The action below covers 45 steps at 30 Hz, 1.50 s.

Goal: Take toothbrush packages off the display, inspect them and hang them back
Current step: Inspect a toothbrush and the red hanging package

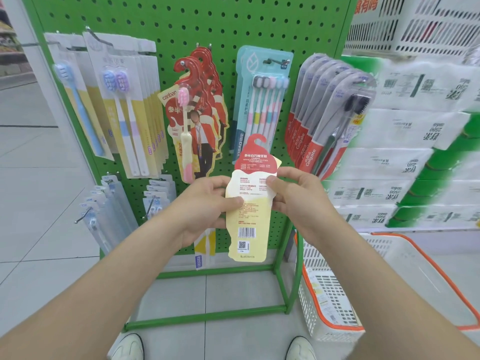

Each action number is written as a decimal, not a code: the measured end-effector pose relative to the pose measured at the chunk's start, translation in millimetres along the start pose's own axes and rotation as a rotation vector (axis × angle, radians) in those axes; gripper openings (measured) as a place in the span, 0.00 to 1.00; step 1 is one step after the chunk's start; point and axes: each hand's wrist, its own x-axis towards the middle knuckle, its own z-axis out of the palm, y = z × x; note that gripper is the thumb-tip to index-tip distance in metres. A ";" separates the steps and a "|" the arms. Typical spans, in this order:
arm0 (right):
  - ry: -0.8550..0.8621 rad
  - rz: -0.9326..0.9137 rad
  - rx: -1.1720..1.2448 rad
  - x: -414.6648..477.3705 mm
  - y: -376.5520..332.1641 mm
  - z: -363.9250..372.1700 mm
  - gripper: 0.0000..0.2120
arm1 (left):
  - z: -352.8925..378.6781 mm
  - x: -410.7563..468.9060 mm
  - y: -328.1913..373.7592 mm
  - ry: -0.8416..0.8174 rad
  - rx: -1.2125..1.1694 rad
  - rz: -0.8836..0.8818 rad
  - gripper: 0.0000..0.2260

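Note:
I hold one red and cream toothbrush package (249,216) upright in front of the green pegboard display (181,24), its printed back with barcode facing me. My left hand (207,206) grips its left edge, thumb on the back. My right hand (293,196) pinches its right edge, thumb on the card. Its red hook-shaped top is free of any peg. Matching red packages (197,118) hang on a peg above my left hand. Yellow packs (124,107), a teal multi-brush pack (259,100) and red-and-grey Colgate packs (327,118) hang on other pegs.
Small clear packs (109,203) hang low on the left of the board. A white basket with an orange rim (363,294) stands on the floor to the right. Stacked tissue packs (415,152) fill the shelf at right. My shoes (130,346) show at the bottom.

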 end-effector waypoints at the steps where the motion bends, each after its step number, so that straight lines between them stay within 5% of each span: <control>1: 0.001 -0.008 -0.008 -1.3 -0.8 1.4 0.07 | 0.2 -0.1 -0.1 0.025 0.031 0.012 0.13; 7: 0.036 -0.219 -0.280 -6.1 -1.8 5.5 0.06 | 5.6 -0.8 -9.9 0.155 0.560 0.222 0.24; 12: -0.029 -0.290 -0.314 -9.6 -1.3 9.0 0.08 | 7.5 -0.8 -13.4 -0.021 0.573 0.232 0.38; 16: -0.042 -0.370 -0.302 -12.2 -2.6 12.4 0.07 | 3.4 0.6 -14.6 -0.076 0.511 0.296 0.25; 24: 0.272 -0.308 -0.355 1.2 6.3 4.8 0.20 | 8.2 0.8 -12.0 -0.091 0.155 0.208 0.13; 30: 0.062 -0.329 -0.219 -3.7 1.4 9.2 0.12 | 7.7 3.2 -9.8 -0.005 0.039 0.130 0.15; 35: 0.071 -0.393 -0.113 -9.1 -6.1 11.5 0.14 | 9.1 0.1 -8.4 0.139 0.299 0.279 0.12; 45: 0.173 -0.441 -0.126 -11.0 -7.9 23.0 0.12 | 11.6 -7.1 7.7 0.396 0.264 0.471 0.17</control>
